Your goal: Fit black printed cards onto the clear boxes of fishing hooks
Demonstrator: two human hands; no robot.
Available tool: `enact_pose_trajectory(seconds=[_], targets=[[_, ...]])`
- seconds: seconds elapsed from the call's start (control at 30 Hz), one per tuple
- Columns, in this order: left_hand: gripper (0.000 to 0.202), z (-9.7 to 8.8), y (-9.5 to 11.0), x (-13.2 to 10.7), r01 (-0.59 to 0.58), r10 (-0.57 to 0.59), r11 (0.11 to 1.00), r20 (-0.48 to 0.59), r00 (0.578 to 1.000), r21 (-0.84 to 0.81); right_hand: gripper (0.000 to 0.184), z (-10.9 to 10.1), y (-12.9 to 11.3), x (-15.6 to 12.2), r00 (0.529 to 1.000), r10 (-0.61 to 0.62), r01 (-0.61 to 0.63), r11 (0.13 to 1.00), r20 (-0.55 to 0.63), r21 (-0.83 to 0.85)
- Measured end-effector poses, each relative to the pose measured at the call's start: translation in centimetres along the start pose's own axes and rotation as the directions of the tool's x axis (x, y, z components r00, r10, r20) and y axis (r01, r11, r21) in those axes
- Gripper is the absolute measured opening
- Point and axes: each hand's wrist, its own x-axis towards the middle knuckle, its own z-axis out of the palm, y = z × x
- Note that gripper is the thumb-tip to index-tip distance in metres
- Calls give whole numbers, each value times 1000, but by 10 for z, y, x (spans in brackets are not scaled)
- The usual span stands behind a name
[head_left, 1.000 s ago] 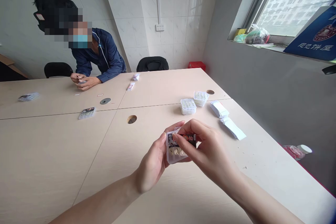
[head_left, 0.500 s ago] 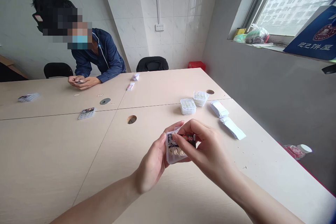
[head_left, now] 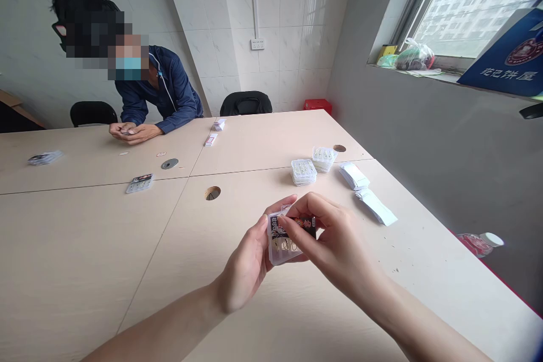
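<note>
Above the table (head_left: 203, 294) in front of you, your left hand (head_left: 248, 263) is wrapped around the box (head_left: 278, 255) from its left side, while your right hand (head_left: 328, 229) has thumb and forefinger brought together at the dark card (head_left: 310, 227) on the box's upper part, though whether they grip this card I cannot tell. Just beyond your right hand stand two stacks (head_left: 304, 172), with papers (head_left: 376, 207) farther to its right, and well beyond your left hand sits a co-worker (head_left: 176, 87).
</note>
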Motion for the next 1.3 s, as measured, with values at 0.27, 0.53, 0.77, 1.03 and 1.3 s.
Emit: enact_pose_trajectory(seconds=[0.27,0.53,0.77,1.03,1.3], targets=[[47,0,1,-1,4,-4,1000,-1,1000,6,17,0,0,0,1000,4,-4,1000,3,11],[47,0,1,-1,4,-4,1000,-4,1000,6,17,0,0,0,1000,-2,2,1000,-1,0],[47,1,0,-1,9,-9,1000,-9,1000,3,18,0,0,0,1000,1,-1,1000,1,2],[47,1,1,0,7,-7,1000,-7,1000,6,17,0,0,0,1000,-17,17,999,-6,-30],[47,1,0,0,4,-4,1000,-1,1000,8,16,0,0,0,1000,-15,15,999,-4,-35]])
